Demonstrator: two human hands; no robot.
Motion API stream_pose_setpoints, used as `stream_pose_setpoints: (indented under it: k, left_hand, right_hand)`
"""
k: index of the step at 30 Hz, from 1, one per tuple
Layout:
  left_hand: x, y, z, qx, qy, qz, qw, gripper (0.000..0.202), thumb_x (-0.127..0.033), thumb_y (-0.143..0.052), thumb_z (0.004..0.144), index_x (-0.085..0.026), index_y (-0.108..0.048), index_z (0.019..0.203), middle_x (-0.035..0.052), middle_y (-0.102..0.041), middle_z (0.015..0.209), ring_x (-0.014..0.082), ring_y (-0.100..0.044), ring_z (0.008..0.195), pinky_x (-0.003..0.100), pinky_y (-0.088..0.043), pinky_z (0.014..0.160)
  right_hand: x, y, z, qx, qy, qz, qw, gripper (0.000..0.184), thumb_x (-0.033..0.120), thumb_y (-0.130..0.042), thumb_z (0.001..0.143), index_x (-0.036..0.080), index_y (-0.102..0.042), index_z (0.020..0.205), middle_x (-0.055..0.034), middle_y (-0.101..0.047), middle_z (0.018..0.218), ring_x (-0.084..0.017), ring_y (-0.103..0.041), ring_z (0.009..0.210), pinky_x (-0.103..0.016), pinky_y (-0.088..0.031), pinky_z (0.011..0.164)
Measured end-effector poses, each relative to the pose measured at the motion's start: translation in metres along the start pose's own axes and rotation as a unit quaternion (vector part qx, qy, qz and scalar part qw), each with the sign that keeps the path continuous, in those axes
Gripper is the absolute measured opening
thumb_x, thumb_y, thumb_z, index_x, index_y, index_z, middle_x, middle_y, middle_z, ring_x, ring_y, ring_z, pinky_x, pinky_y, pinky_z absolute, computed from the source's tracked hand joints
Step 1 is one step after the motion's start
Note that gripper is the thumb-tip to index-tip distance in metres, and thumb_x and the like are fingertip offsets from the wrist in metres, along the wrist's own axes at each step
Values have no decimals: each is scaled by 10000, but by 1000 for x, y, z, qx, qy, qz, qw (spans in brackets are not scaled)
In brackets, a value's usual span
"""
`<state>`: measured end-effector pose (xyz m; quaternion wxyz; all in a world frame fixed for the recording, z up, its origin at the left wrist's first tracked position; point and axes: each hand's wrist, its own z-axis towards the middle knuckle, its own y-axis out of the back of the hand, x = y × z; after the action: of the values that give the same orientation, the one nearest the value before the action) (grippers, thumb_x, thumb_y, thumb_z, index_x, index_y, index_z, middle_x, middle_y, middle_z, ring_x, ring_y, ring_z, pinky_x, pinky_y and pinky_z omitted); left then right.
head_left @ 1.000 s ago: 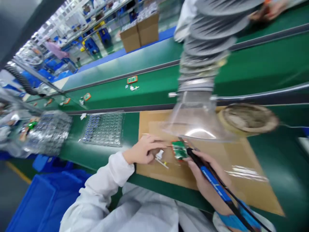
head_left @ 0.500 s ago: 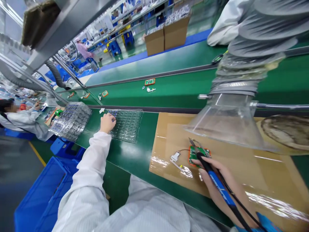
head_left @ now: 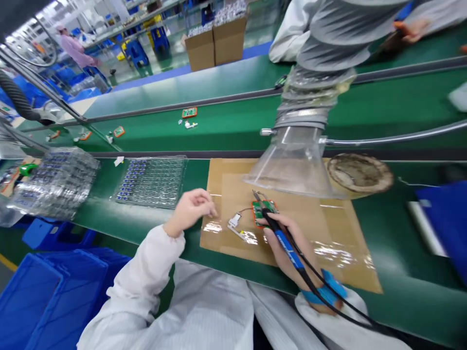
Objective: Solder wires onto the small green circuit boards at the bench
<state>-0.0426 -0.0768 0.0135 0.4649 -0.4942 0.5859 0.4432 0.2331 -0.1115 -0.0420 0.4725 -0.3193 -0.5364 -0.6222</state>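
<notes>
My right hand (head_left: pixel 292 248) is closed round a soldering iron (head_left: pixel 288 249) with a blue grip. Its tip lies over a green circuit board (head_left: pixel 270 206) in an orange frame, and my fingers reach the board's near edge. A thin wire joins the board to a small white connector part (head_left: pixel 235 220) on its left. My left hand (head_left: pixel 193 209) hovers by the left edge of the brown work mat (head_left: pixel 226 170), thumb and fingertips pinched together; whatever may be between them is too small to make out. Behind it lies a clear tray (head_left: pixel 160 177) with rows of small blue-and-silver parts on its left side.
A clear fume hood (head_left: pixel 292 167) hangs over the mat's far side, beside a round stained pad (head_left: pixel 359 172). Stacked trays (head_left: pixel 58 180) stand at the left. Beyond runs a green belt (head_left: pixel 226 133) with another framed board (head_left: pixel 189 113). Blue bins (head_left: pixel 32 291) sit below left.
My left hand has moved from the clear tray rightward to the mat's left edge, still pinched. My right hand keeps the soldering iron over the board. The view has swung to the right.
</notes>
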Motion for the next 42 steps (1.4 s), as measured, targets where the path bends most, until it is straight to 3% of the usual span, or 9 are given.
stream_pose_setpoints:
  k: [2, 4, 8, 15, 22, 28, 33, 37, 42]
  left_hand:
    - [-7, -45, -3, 86, 39, -26, 995, 261, -358, -745, 808, -143, -597, 801, 50, -709, 681, 134, -665, 614, 246, -537, 635]
    - [-13, -72, -4, 122, 45, -34, 991, 287, -379, -758, 808, -132, -615, 779, 50, -702, 674, 118, -651, 615, 230, -528, 640]
    - [-15, -89, -1, 142, 51, -18, 988, 289, -378, -775, 798, -127, -636, 766, 48, -703, 689, 100, -616, 609, 212, -497, 624]
    - [-9, -98, 2, 143, 80, -23, 986, 271, -369, -788, 771, -126, -681, 822, 39, -699, 694, 108, -624, 636, 216, -489, 648]
    - [-7, -102, 4, 101, 83, -4, 991, 282, -396, -766, 792, -123, -695, 799, 41, -688, 690, 103, -586, 608, 218, -456, 610]
    - [-7, -93, 12, 99, 34, 111, 988, 204, -345, -667, 872, -154, -698, 807, 41, -688, 733, 139, -601, 654, 258, -483, 621]
    - [-5, -77, 43, 86, -126, 328, 932, 146, -154, -686, 840, -185, -678, 697, 64, -719, 969, 231, -606, 1016, 409, -464, 965]
    - [-3, -75, 59, 115, -93, 397, 906, 180, -142, -684, 845, -179, -668, 669, 57, -709, 940, 237, -587, 981, 439, -435, 964]
    - [-2, -78, 59, 121, -63, 420, 897, 170, -151, -706, 813, -180, -675, 649, 52, -696, 852, 240, -583, 910, 434, -438, 898]
  right_hand:
    - [0, 0, -2, -9, 14, 38, 999, 338, 384, -650, 972, 268, -571, 1280, -54, -758, 1096, -229, -721, 1062, -387, -569, 949]
    - [5, 0, -4, -15, 10, 99, 995, 353, 327, -680, 959, 278, -555, 1286, -46, -752, 1101, -210, -719, 1058, -381, -569, 967]
    - [20, -2, -1, -69, -14, 193, 979, 364, 259, -735, 915, 295, -574, 1240, -12, -736, 1032, -168, -727, 954, -313, -599, 886]
    - [22, -1, 6, -91, -60, 243, 964, 326, 234, -771, 876, 297, -616, 1155, 17, -731, 930, -135, -717, 862, -249, -592, 829]
    - [20, -1, 10, -120, -91, 242, 959, 274, 250, -803, 841, 278, -665, 1076, 5, -767, 884, -161, -750, 827, -268, -610, 805]
    - [16, -5, 10, -136, -97, 197, 966, 286, 292, -813, 837, 261, -667, 1081, -7, -760, 890, -187, -750, 821, -317, -623, 802]
    - [7, -2, 5, -168, -75, 104, 977, 266, 328, -783, 874, 256, -687, 1112, -29, -762, 965, -207, -748, 882, -353, -622, 848]
    - [0, 10, -5, -187, -52, 18, 981, 256, 354, -756, 894, 266, -720, 1132, -49, -748, 1120, -236, -730, 1007, -367, -609, 901]
    - [-9, 24, -20, -185, -29, -25, 982, 153, 332, -693, 926, 264, -727, 1059, -45, -754, 1005, -231, -734, 911, -346, -606, 804]
